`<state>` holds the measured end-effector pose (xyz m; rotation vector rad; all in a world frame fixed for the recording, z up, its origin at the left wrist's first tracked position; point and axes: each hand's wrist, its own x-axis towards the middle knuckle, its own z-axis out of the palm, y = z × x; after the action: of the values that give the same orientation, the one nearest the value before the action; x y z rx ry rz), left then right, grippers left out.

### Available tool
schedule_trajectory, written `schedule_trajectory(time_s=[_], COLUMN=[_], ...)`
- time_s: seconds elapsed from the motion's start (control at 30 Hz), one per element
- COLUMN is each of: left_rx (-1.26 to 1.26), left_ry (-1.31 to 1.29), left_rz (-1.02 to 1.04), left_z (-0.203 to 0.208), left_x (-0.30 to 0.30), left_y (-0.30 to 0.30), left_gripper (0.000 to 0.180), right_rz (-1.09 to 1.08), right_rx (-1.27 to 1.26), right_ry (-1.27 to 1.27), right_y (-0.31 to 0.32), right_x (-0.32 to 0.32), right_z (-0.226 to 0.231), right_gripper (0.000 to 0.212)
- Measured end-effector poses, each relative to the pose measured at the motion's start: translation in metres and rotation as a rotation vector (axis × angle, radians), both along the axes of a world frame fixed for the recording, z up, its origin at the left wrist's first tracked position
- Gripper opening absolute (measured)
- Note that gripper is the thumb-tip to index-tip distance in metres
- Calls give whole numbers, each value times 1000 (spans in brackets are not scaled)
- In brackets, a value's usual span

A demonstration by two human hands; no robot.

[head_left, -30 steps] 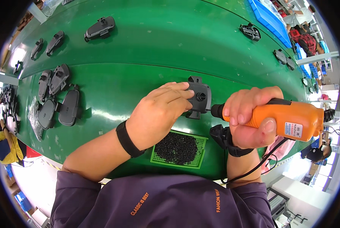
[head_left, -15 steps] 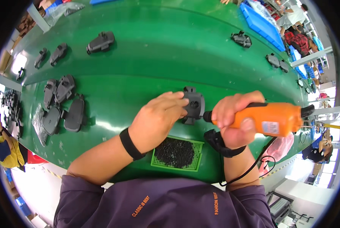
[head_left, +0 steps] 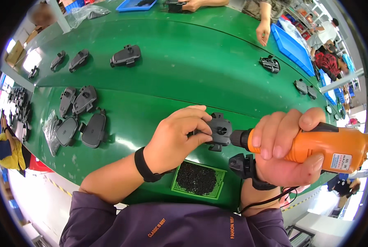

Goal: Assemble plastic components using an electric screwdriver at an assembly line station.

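My right hand (head_left: pixel 289 144) is wrapped around an orange electric screwdriver (head_left: pixel 336 148). The tool's black nose points left, close to a dark grey plastic holder part (head_left: pixel 221 131); I cannot tell whether its tip touches. The part lies on the green table with a small dark peg standing near its middle. My left hand (head_left: pixel 179 131) holds the part's left side between bent fingers and thumb, which hide that edge. Just below them sits a green mesh tray (head_left: pixel 198 195) of small black screws (head_left: pixel 195 178). A black device (head_left: pixel 241 165) is strapped at my right wrist.
Several dark grey holders (head_left: pixel 94 129) lie at the left beside a clear plastic bag (head_left: pixel 50 133). More holders (head_left: pixel 126 55) are spread along the far side. At the far right stands a blue tray (head_left: pixel 293 49). Another person's hand (head_left: pixel 263 33) hangs over the table's far side.
My right hand and the screwdriver have come up nearer the camera. The view has shifted, and other people's hands now show at the far edge. My left hand stays at the holder part.
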<state>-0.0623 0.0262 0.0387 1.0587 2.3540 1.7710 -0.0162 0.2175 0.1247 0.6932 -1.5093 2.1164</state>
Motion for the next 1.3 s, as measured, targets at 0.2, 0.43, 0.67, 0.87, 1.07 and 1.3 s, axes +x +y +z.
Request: schedule_trajectory(time_s=[0.2, 0.43, 0.67, 0.87, 1.07, 1.3], left_rx=[-19, 21, 2, 8, 18, 25], left_ry=[28, 114, 23, 8, 53, 21], left_rz=[3, 21, -65, -58, -101, 19], left_z=[3, -3, -2, 3, 2, -5], left_x=[-10, -14, -14, -10, -16, -14], left_y=[-3, 0, -2, -4, -2, 2], left_gripper=[23, 21, 26, 20, 26, 47], right_rz=[160, 195, 186, 210, 187, 57], right_rx=[42, 41, -10, -6, 28, 23], right_ry=[13, 8, -2, 10, -39, -127], right_y=[-11, -14, -14, -15, -11, -14], right_x=[-22, -25, -20, -17, -12, -31], right_z=[-16, -24, -21, -21, -16, -19], right_gripper=[49, 52, 52, 53, 53, 51])
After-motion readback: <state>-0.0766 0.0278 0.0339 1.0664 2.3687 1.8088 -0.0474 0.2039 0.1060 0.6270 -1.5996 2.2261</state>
